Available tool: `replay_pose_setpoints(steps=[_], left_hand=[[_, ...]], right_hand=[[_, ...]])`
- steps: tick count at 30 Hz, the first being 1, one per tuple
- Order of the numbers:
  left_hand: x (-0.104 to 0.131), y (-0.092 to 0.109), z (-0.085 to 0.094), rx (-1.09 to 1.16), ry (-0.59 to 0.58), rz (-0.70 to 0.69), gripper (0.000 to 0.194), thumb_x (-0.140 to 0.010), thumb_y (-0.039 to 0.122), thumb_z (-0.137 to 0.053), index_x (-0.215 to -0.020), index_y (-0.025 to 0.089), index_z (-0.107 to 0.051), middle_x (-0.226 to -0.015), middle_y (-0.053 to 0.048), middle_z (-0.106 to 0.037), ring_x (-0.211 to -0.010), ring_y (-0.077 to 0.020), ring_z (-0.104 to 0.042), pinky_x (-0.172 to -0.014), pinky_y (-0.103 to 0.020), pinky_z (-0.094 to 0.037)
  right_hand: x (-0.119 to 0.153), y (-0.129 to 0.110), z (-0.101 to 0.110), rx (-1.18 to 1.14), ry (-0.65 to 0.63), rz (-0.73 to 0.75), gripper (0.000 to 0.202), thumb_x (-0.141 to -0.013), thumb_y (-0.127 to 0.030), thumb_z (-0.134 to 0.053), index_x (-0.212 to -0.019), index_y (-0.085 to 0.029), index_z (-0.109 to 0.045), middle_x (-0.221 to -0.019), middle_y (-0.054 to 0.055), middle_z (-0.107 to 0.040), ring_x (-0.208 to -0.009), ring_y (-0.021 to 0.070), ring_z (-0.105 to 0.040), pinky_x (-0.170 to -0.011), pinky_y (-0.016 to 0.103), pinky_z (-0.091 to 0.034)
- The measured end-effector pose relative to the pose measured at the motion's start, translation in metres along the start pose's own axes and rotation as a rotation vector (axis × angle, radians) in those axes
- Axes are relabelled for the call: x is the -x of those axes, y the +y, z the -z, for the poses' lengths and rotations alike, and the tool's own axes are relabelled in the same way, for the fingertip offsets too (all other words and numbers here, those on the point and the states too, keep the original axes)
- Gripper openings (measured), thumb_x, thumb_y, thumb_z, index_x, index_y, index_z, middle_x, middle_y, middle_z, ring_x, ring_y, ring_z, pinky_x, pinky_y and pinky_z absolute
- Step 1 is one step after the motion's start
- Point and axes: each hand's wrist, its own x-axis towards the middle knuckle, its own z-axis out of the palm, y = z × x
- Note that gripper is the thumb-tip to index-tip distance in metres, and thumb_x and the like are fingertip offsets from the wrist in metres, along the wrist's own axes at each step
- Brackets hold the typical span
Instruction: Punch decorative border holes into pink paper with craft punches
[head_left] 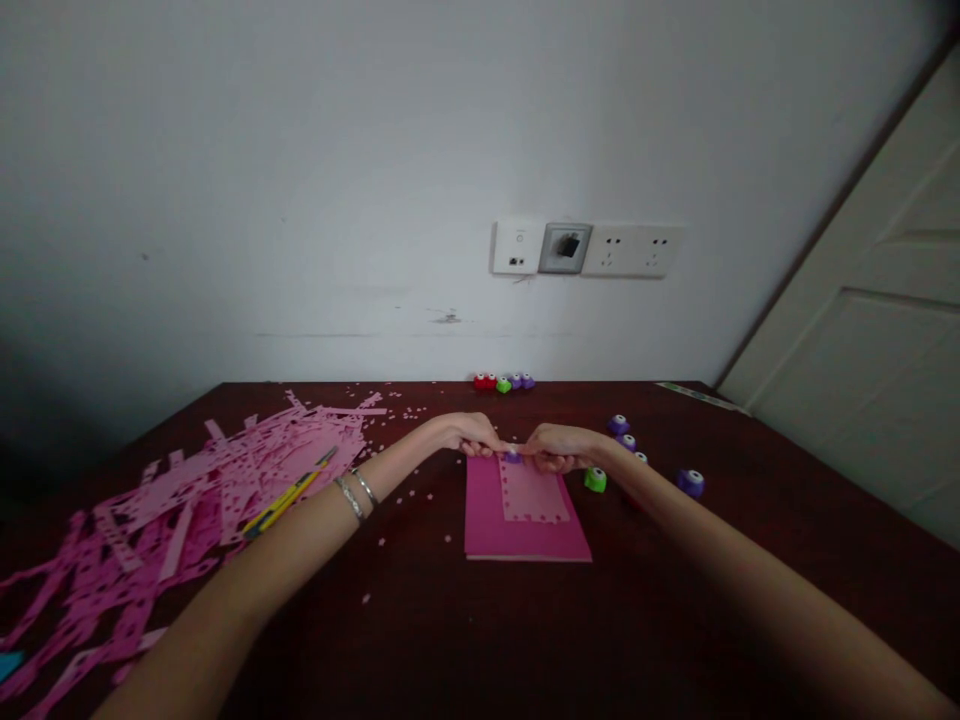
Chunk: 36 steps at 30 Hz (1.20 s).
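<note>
"Where's our purple punch [513, 457]?"
"At the far edge of the pale pink sheet [534, 495], between our curled left hand [474, 432] and right hand [559, 445]; whether they pinch it, we cannot tell"

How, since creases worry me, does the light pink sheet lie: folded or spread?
Spread: the light pink sheet lies flat on darker pink paper, its punched bottom edge showing; the right hand hides one upper corner.

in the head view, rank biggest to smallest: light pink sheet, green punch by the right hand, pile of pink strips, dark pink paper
1. pile of pink strips
2. dark pink paper
3. light pink sheet, partly covered
4. green punch
</note>
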Motion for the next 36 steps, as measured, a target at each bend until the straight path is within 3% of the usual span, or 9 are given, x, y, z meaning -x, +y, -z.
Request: replay_pose_setpoints(steps=[4,8,10,13,17,21,30,36], left_hand=[[0.019,-0.001,-0.009,-0.087,0.215,-0.114,0.035,-0.068,0.048,-0.062,-0.056,0.015,-0.058,-0.051,0.000,-0.047,-0.042,-0.0059,-0.032,-0.039,-0.021,-0.022],[0.040,0.001,-0.044,-0.478,0.673,-0.254,0.028,-0.077,0.041,-0.052,-0.069,0.016,-0.062,-0.068,-0.005,-0.058,-0.060,-0.0132,-0.051,-0.055,-0.026,-0.038],[0.051,-0.001,-0.070,-0.709,0.762,-0.354,0.030,-0.082,0.040,-0.046,-0.081,0.016,-0.063,-0.088,-0.009,-0.061,-0.082,-0.0195,-0.054,-0.070,-0.032,-0.042],[0.066,-0.009,-0.105,-0.970,0.702,-0.499,0.039,-0.088,0.041,-0.037,-0.103,0.014,-0.059,-0.114,-0.013,-0.055,-0.109,-0.0244,-0.046,-0.092,-0.038,-0.035],[0.077,-0.020,-0.128,-1.060,0.556,-0.496,0.058,-0.089,0.051,-0.026,-0.124,0.009,-0.045,-0.136,-0.018,-0.038,-0.129,-0.0284,-0.026,-0.102,-0.040,-0.023],[0.082,-0.028,-0.131,-1.032,0.443,-0.461,0.068,-0.087,0.058,-0.019,-0.131,0.010,-0.037,-0.138,-0.018,-0.034,-0.130,-0.0306,-0.023,-0.104,-0.045,-0.018],[0.085,-0.034,-0.129,-1.010,0.400,-0.452,0.065,-0.088,0.057,-0.013,-0.136,0.016,-0.029,-0.143,-0.013,-0.027,-0.134,-0.0277,-0.015,-0.106,-0.048,-0.012],[0.093,-0.032,-0.131,-1.011,0.378,-0.440,0.065,-0.088,0.058,-0.015,-0.136,0.017,-0.029,-0.143,-0.014,-0.027,-0.134,-0.0284,-0.014,-0.105,-0.052,-0.008]], right_hand=[[0.013,0.005,0.000,0.077,0.180,0.107,0.044,-0.077,-0.054,-0.050,-0.055,-0.016,-0.045,-0.039,-0.007,-0.037,-0.032,0.0031,-0.026,-0.032,0.017,-0.016],[0.019,0.003,-0.003,0.233,0.431,0.251,0.033,-0.075,-0.046,-0.057,-0.069,-0.014,-0.055,-0.051,-0.002,-0.050,-0.040,0.0064,-0.040,-0.037,0.018,-0.028],[0.016,0.004,-0.008,0.354,0.546,0.334,0.026,-0.073,-0.039,-0.060,-0.078,-0.013,-0.059,-0.064,0.002,-0.059,-0.053,0.0103,-0.051,-0.047,0.021,-0.038],[0.006,0.009,-0.016,0.523,0.617,0.467,0.025,-0.072,-0.030,-0.061,-0.090,-0.012,-0.062,-0.085,0.008,-0.063,-0.075,0.0164,-0.057,-0.067,0.026,-0.043],[-0.006,0.017,-0.020,0.679,0.602,0.531,0.032,-0.072,-0.027,-0.061,-0.101,-0.012,-0.061,-0.097,0.011,-0.061,-0.088,0.0204,-0.056,-0.079,0.030,-0.042],[-0.011,0.022,-0.019,0.751,0.567,0.557,0.026,-0.076,-0.024,-0.057,-0.098,-0.012,-0.064,-0.096,0.011,-0.062,-0.089,0.0212,-0.056,-0.079,0.030,-0.042],[-0.005,0.021,-0.016,0.771,0.626,0.596,0.020,-0.078,-0.023,-0.055,-0.093,-0.013,-0.063,-0.093,0.011,-0.061,-0.086,0.0210,-0.057,-0.077,0.031,-0.043],[0.016,0.018,-0.010,0.744,0.715,0.534,0.023,-0.081,-0.031,-0.054,-0.097,-0.016,-0.061,-0.097,0.009,-0.059,-0.087,0.0196,-0.056,-0.078,0.031,-0.043]])
